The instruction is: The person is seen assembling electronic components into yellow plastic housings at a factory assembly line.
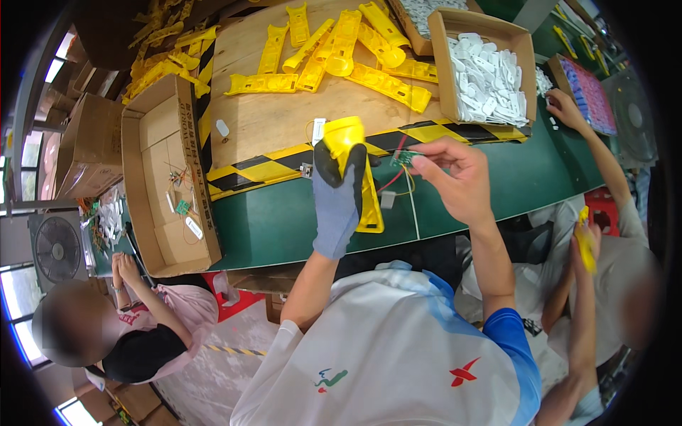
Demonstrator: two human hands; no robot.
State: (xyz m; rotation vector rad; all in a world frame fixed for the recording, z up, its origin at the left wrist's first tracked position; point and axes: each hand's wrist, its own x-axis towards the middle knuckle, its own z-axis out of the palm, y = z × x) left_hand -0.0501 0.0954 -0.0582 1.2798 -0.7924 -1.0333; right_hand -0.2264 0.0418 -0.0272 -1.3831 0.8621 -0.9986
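Note:
My left hand (337,195), in a grey glove with black fingers, is wrapped round a yellow plastic housing (371,206). The housing stands tilted, its wide rounded end up and its narrow end down by the bench edge. To the right of it my bare right hand (455,177) pinches a small green circuit board (405,157) between thumb and fingers. Red and yellow wires hang from the board. A white rectangular part (319,130) shows just beyond the gloved fingers, and a small metal part (306,170) beside them. Below the board is a small pale block (387,200).
Several yellow housings (344,42) lie on a wooden board (249,117) edged with striped tape. A carton of white plastic parts (486,82) stands far right. Another carton (131,170) at left holds wired boards. Co-workers sit on both sides, one reaching a hand (565,110) onto the bench.

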